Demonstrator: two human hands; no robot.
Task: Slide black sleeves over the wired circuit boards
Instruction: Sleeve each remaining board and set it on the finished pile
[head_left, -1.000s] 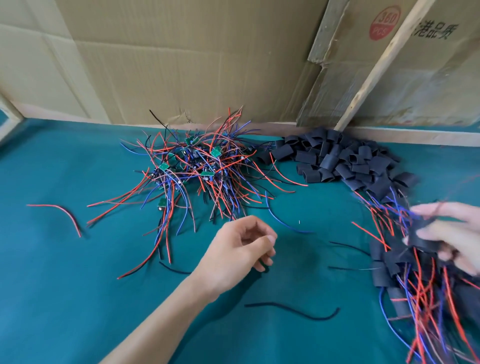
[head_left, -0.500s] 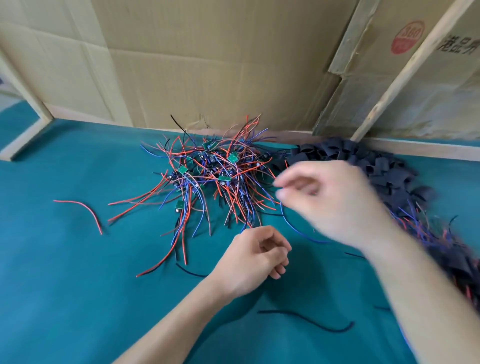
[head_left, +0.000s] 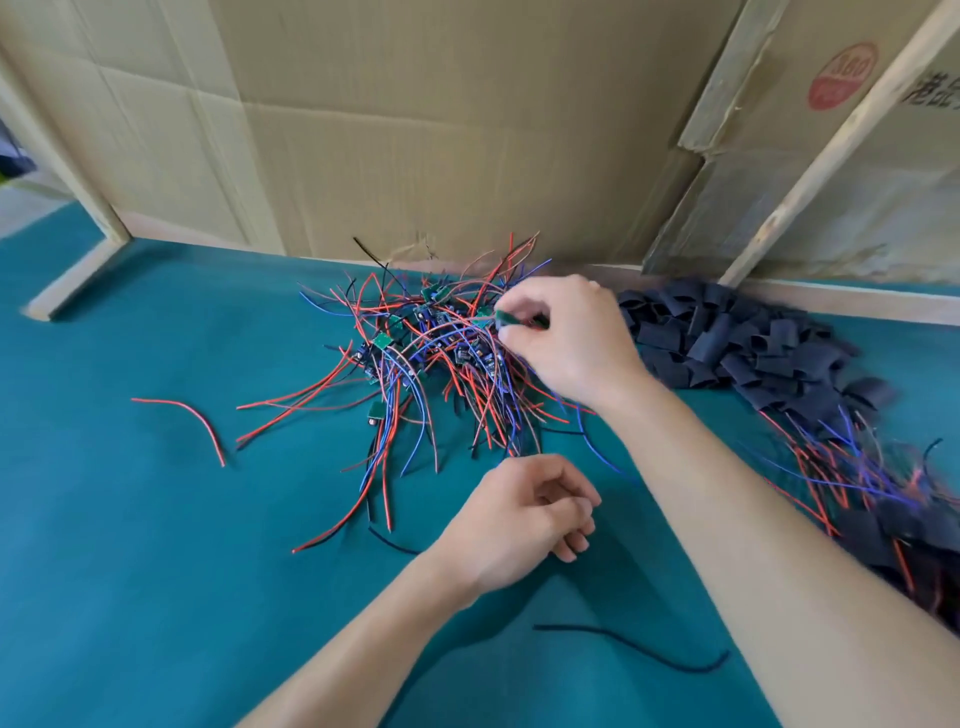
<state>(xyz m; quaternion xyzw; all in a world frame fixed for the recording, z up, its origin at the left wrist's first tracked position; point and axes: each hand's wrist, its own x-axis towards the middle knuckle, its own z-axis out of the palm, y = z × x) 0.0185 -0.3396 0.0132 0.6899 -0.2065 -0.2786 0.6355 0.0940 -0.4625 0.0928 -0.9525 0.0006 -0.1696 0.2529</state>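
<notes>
A tangle of small green circuit boards with red and blue wires lies on the teal table top near the cardboard wall. My right hand reaches over its right side and pinches one green board between thumb and fingers. To the right a heap of short black sleeves spreads along the wall. At the far right lies a pile of sleeved boards with wires sticking out. My left hand hovers in front of the tangle, fingers loosely curled, holding nothing that I can see.
A cardboard wall and leaning wooden slats close off the back. Loose on the teal table lie a single red wire at left and a black wire near my forearms.
My right hand has swung from the sleeved pile at far right across to the tangle and taken hold of a green board. The left hand has stayed where it was.
</notes>
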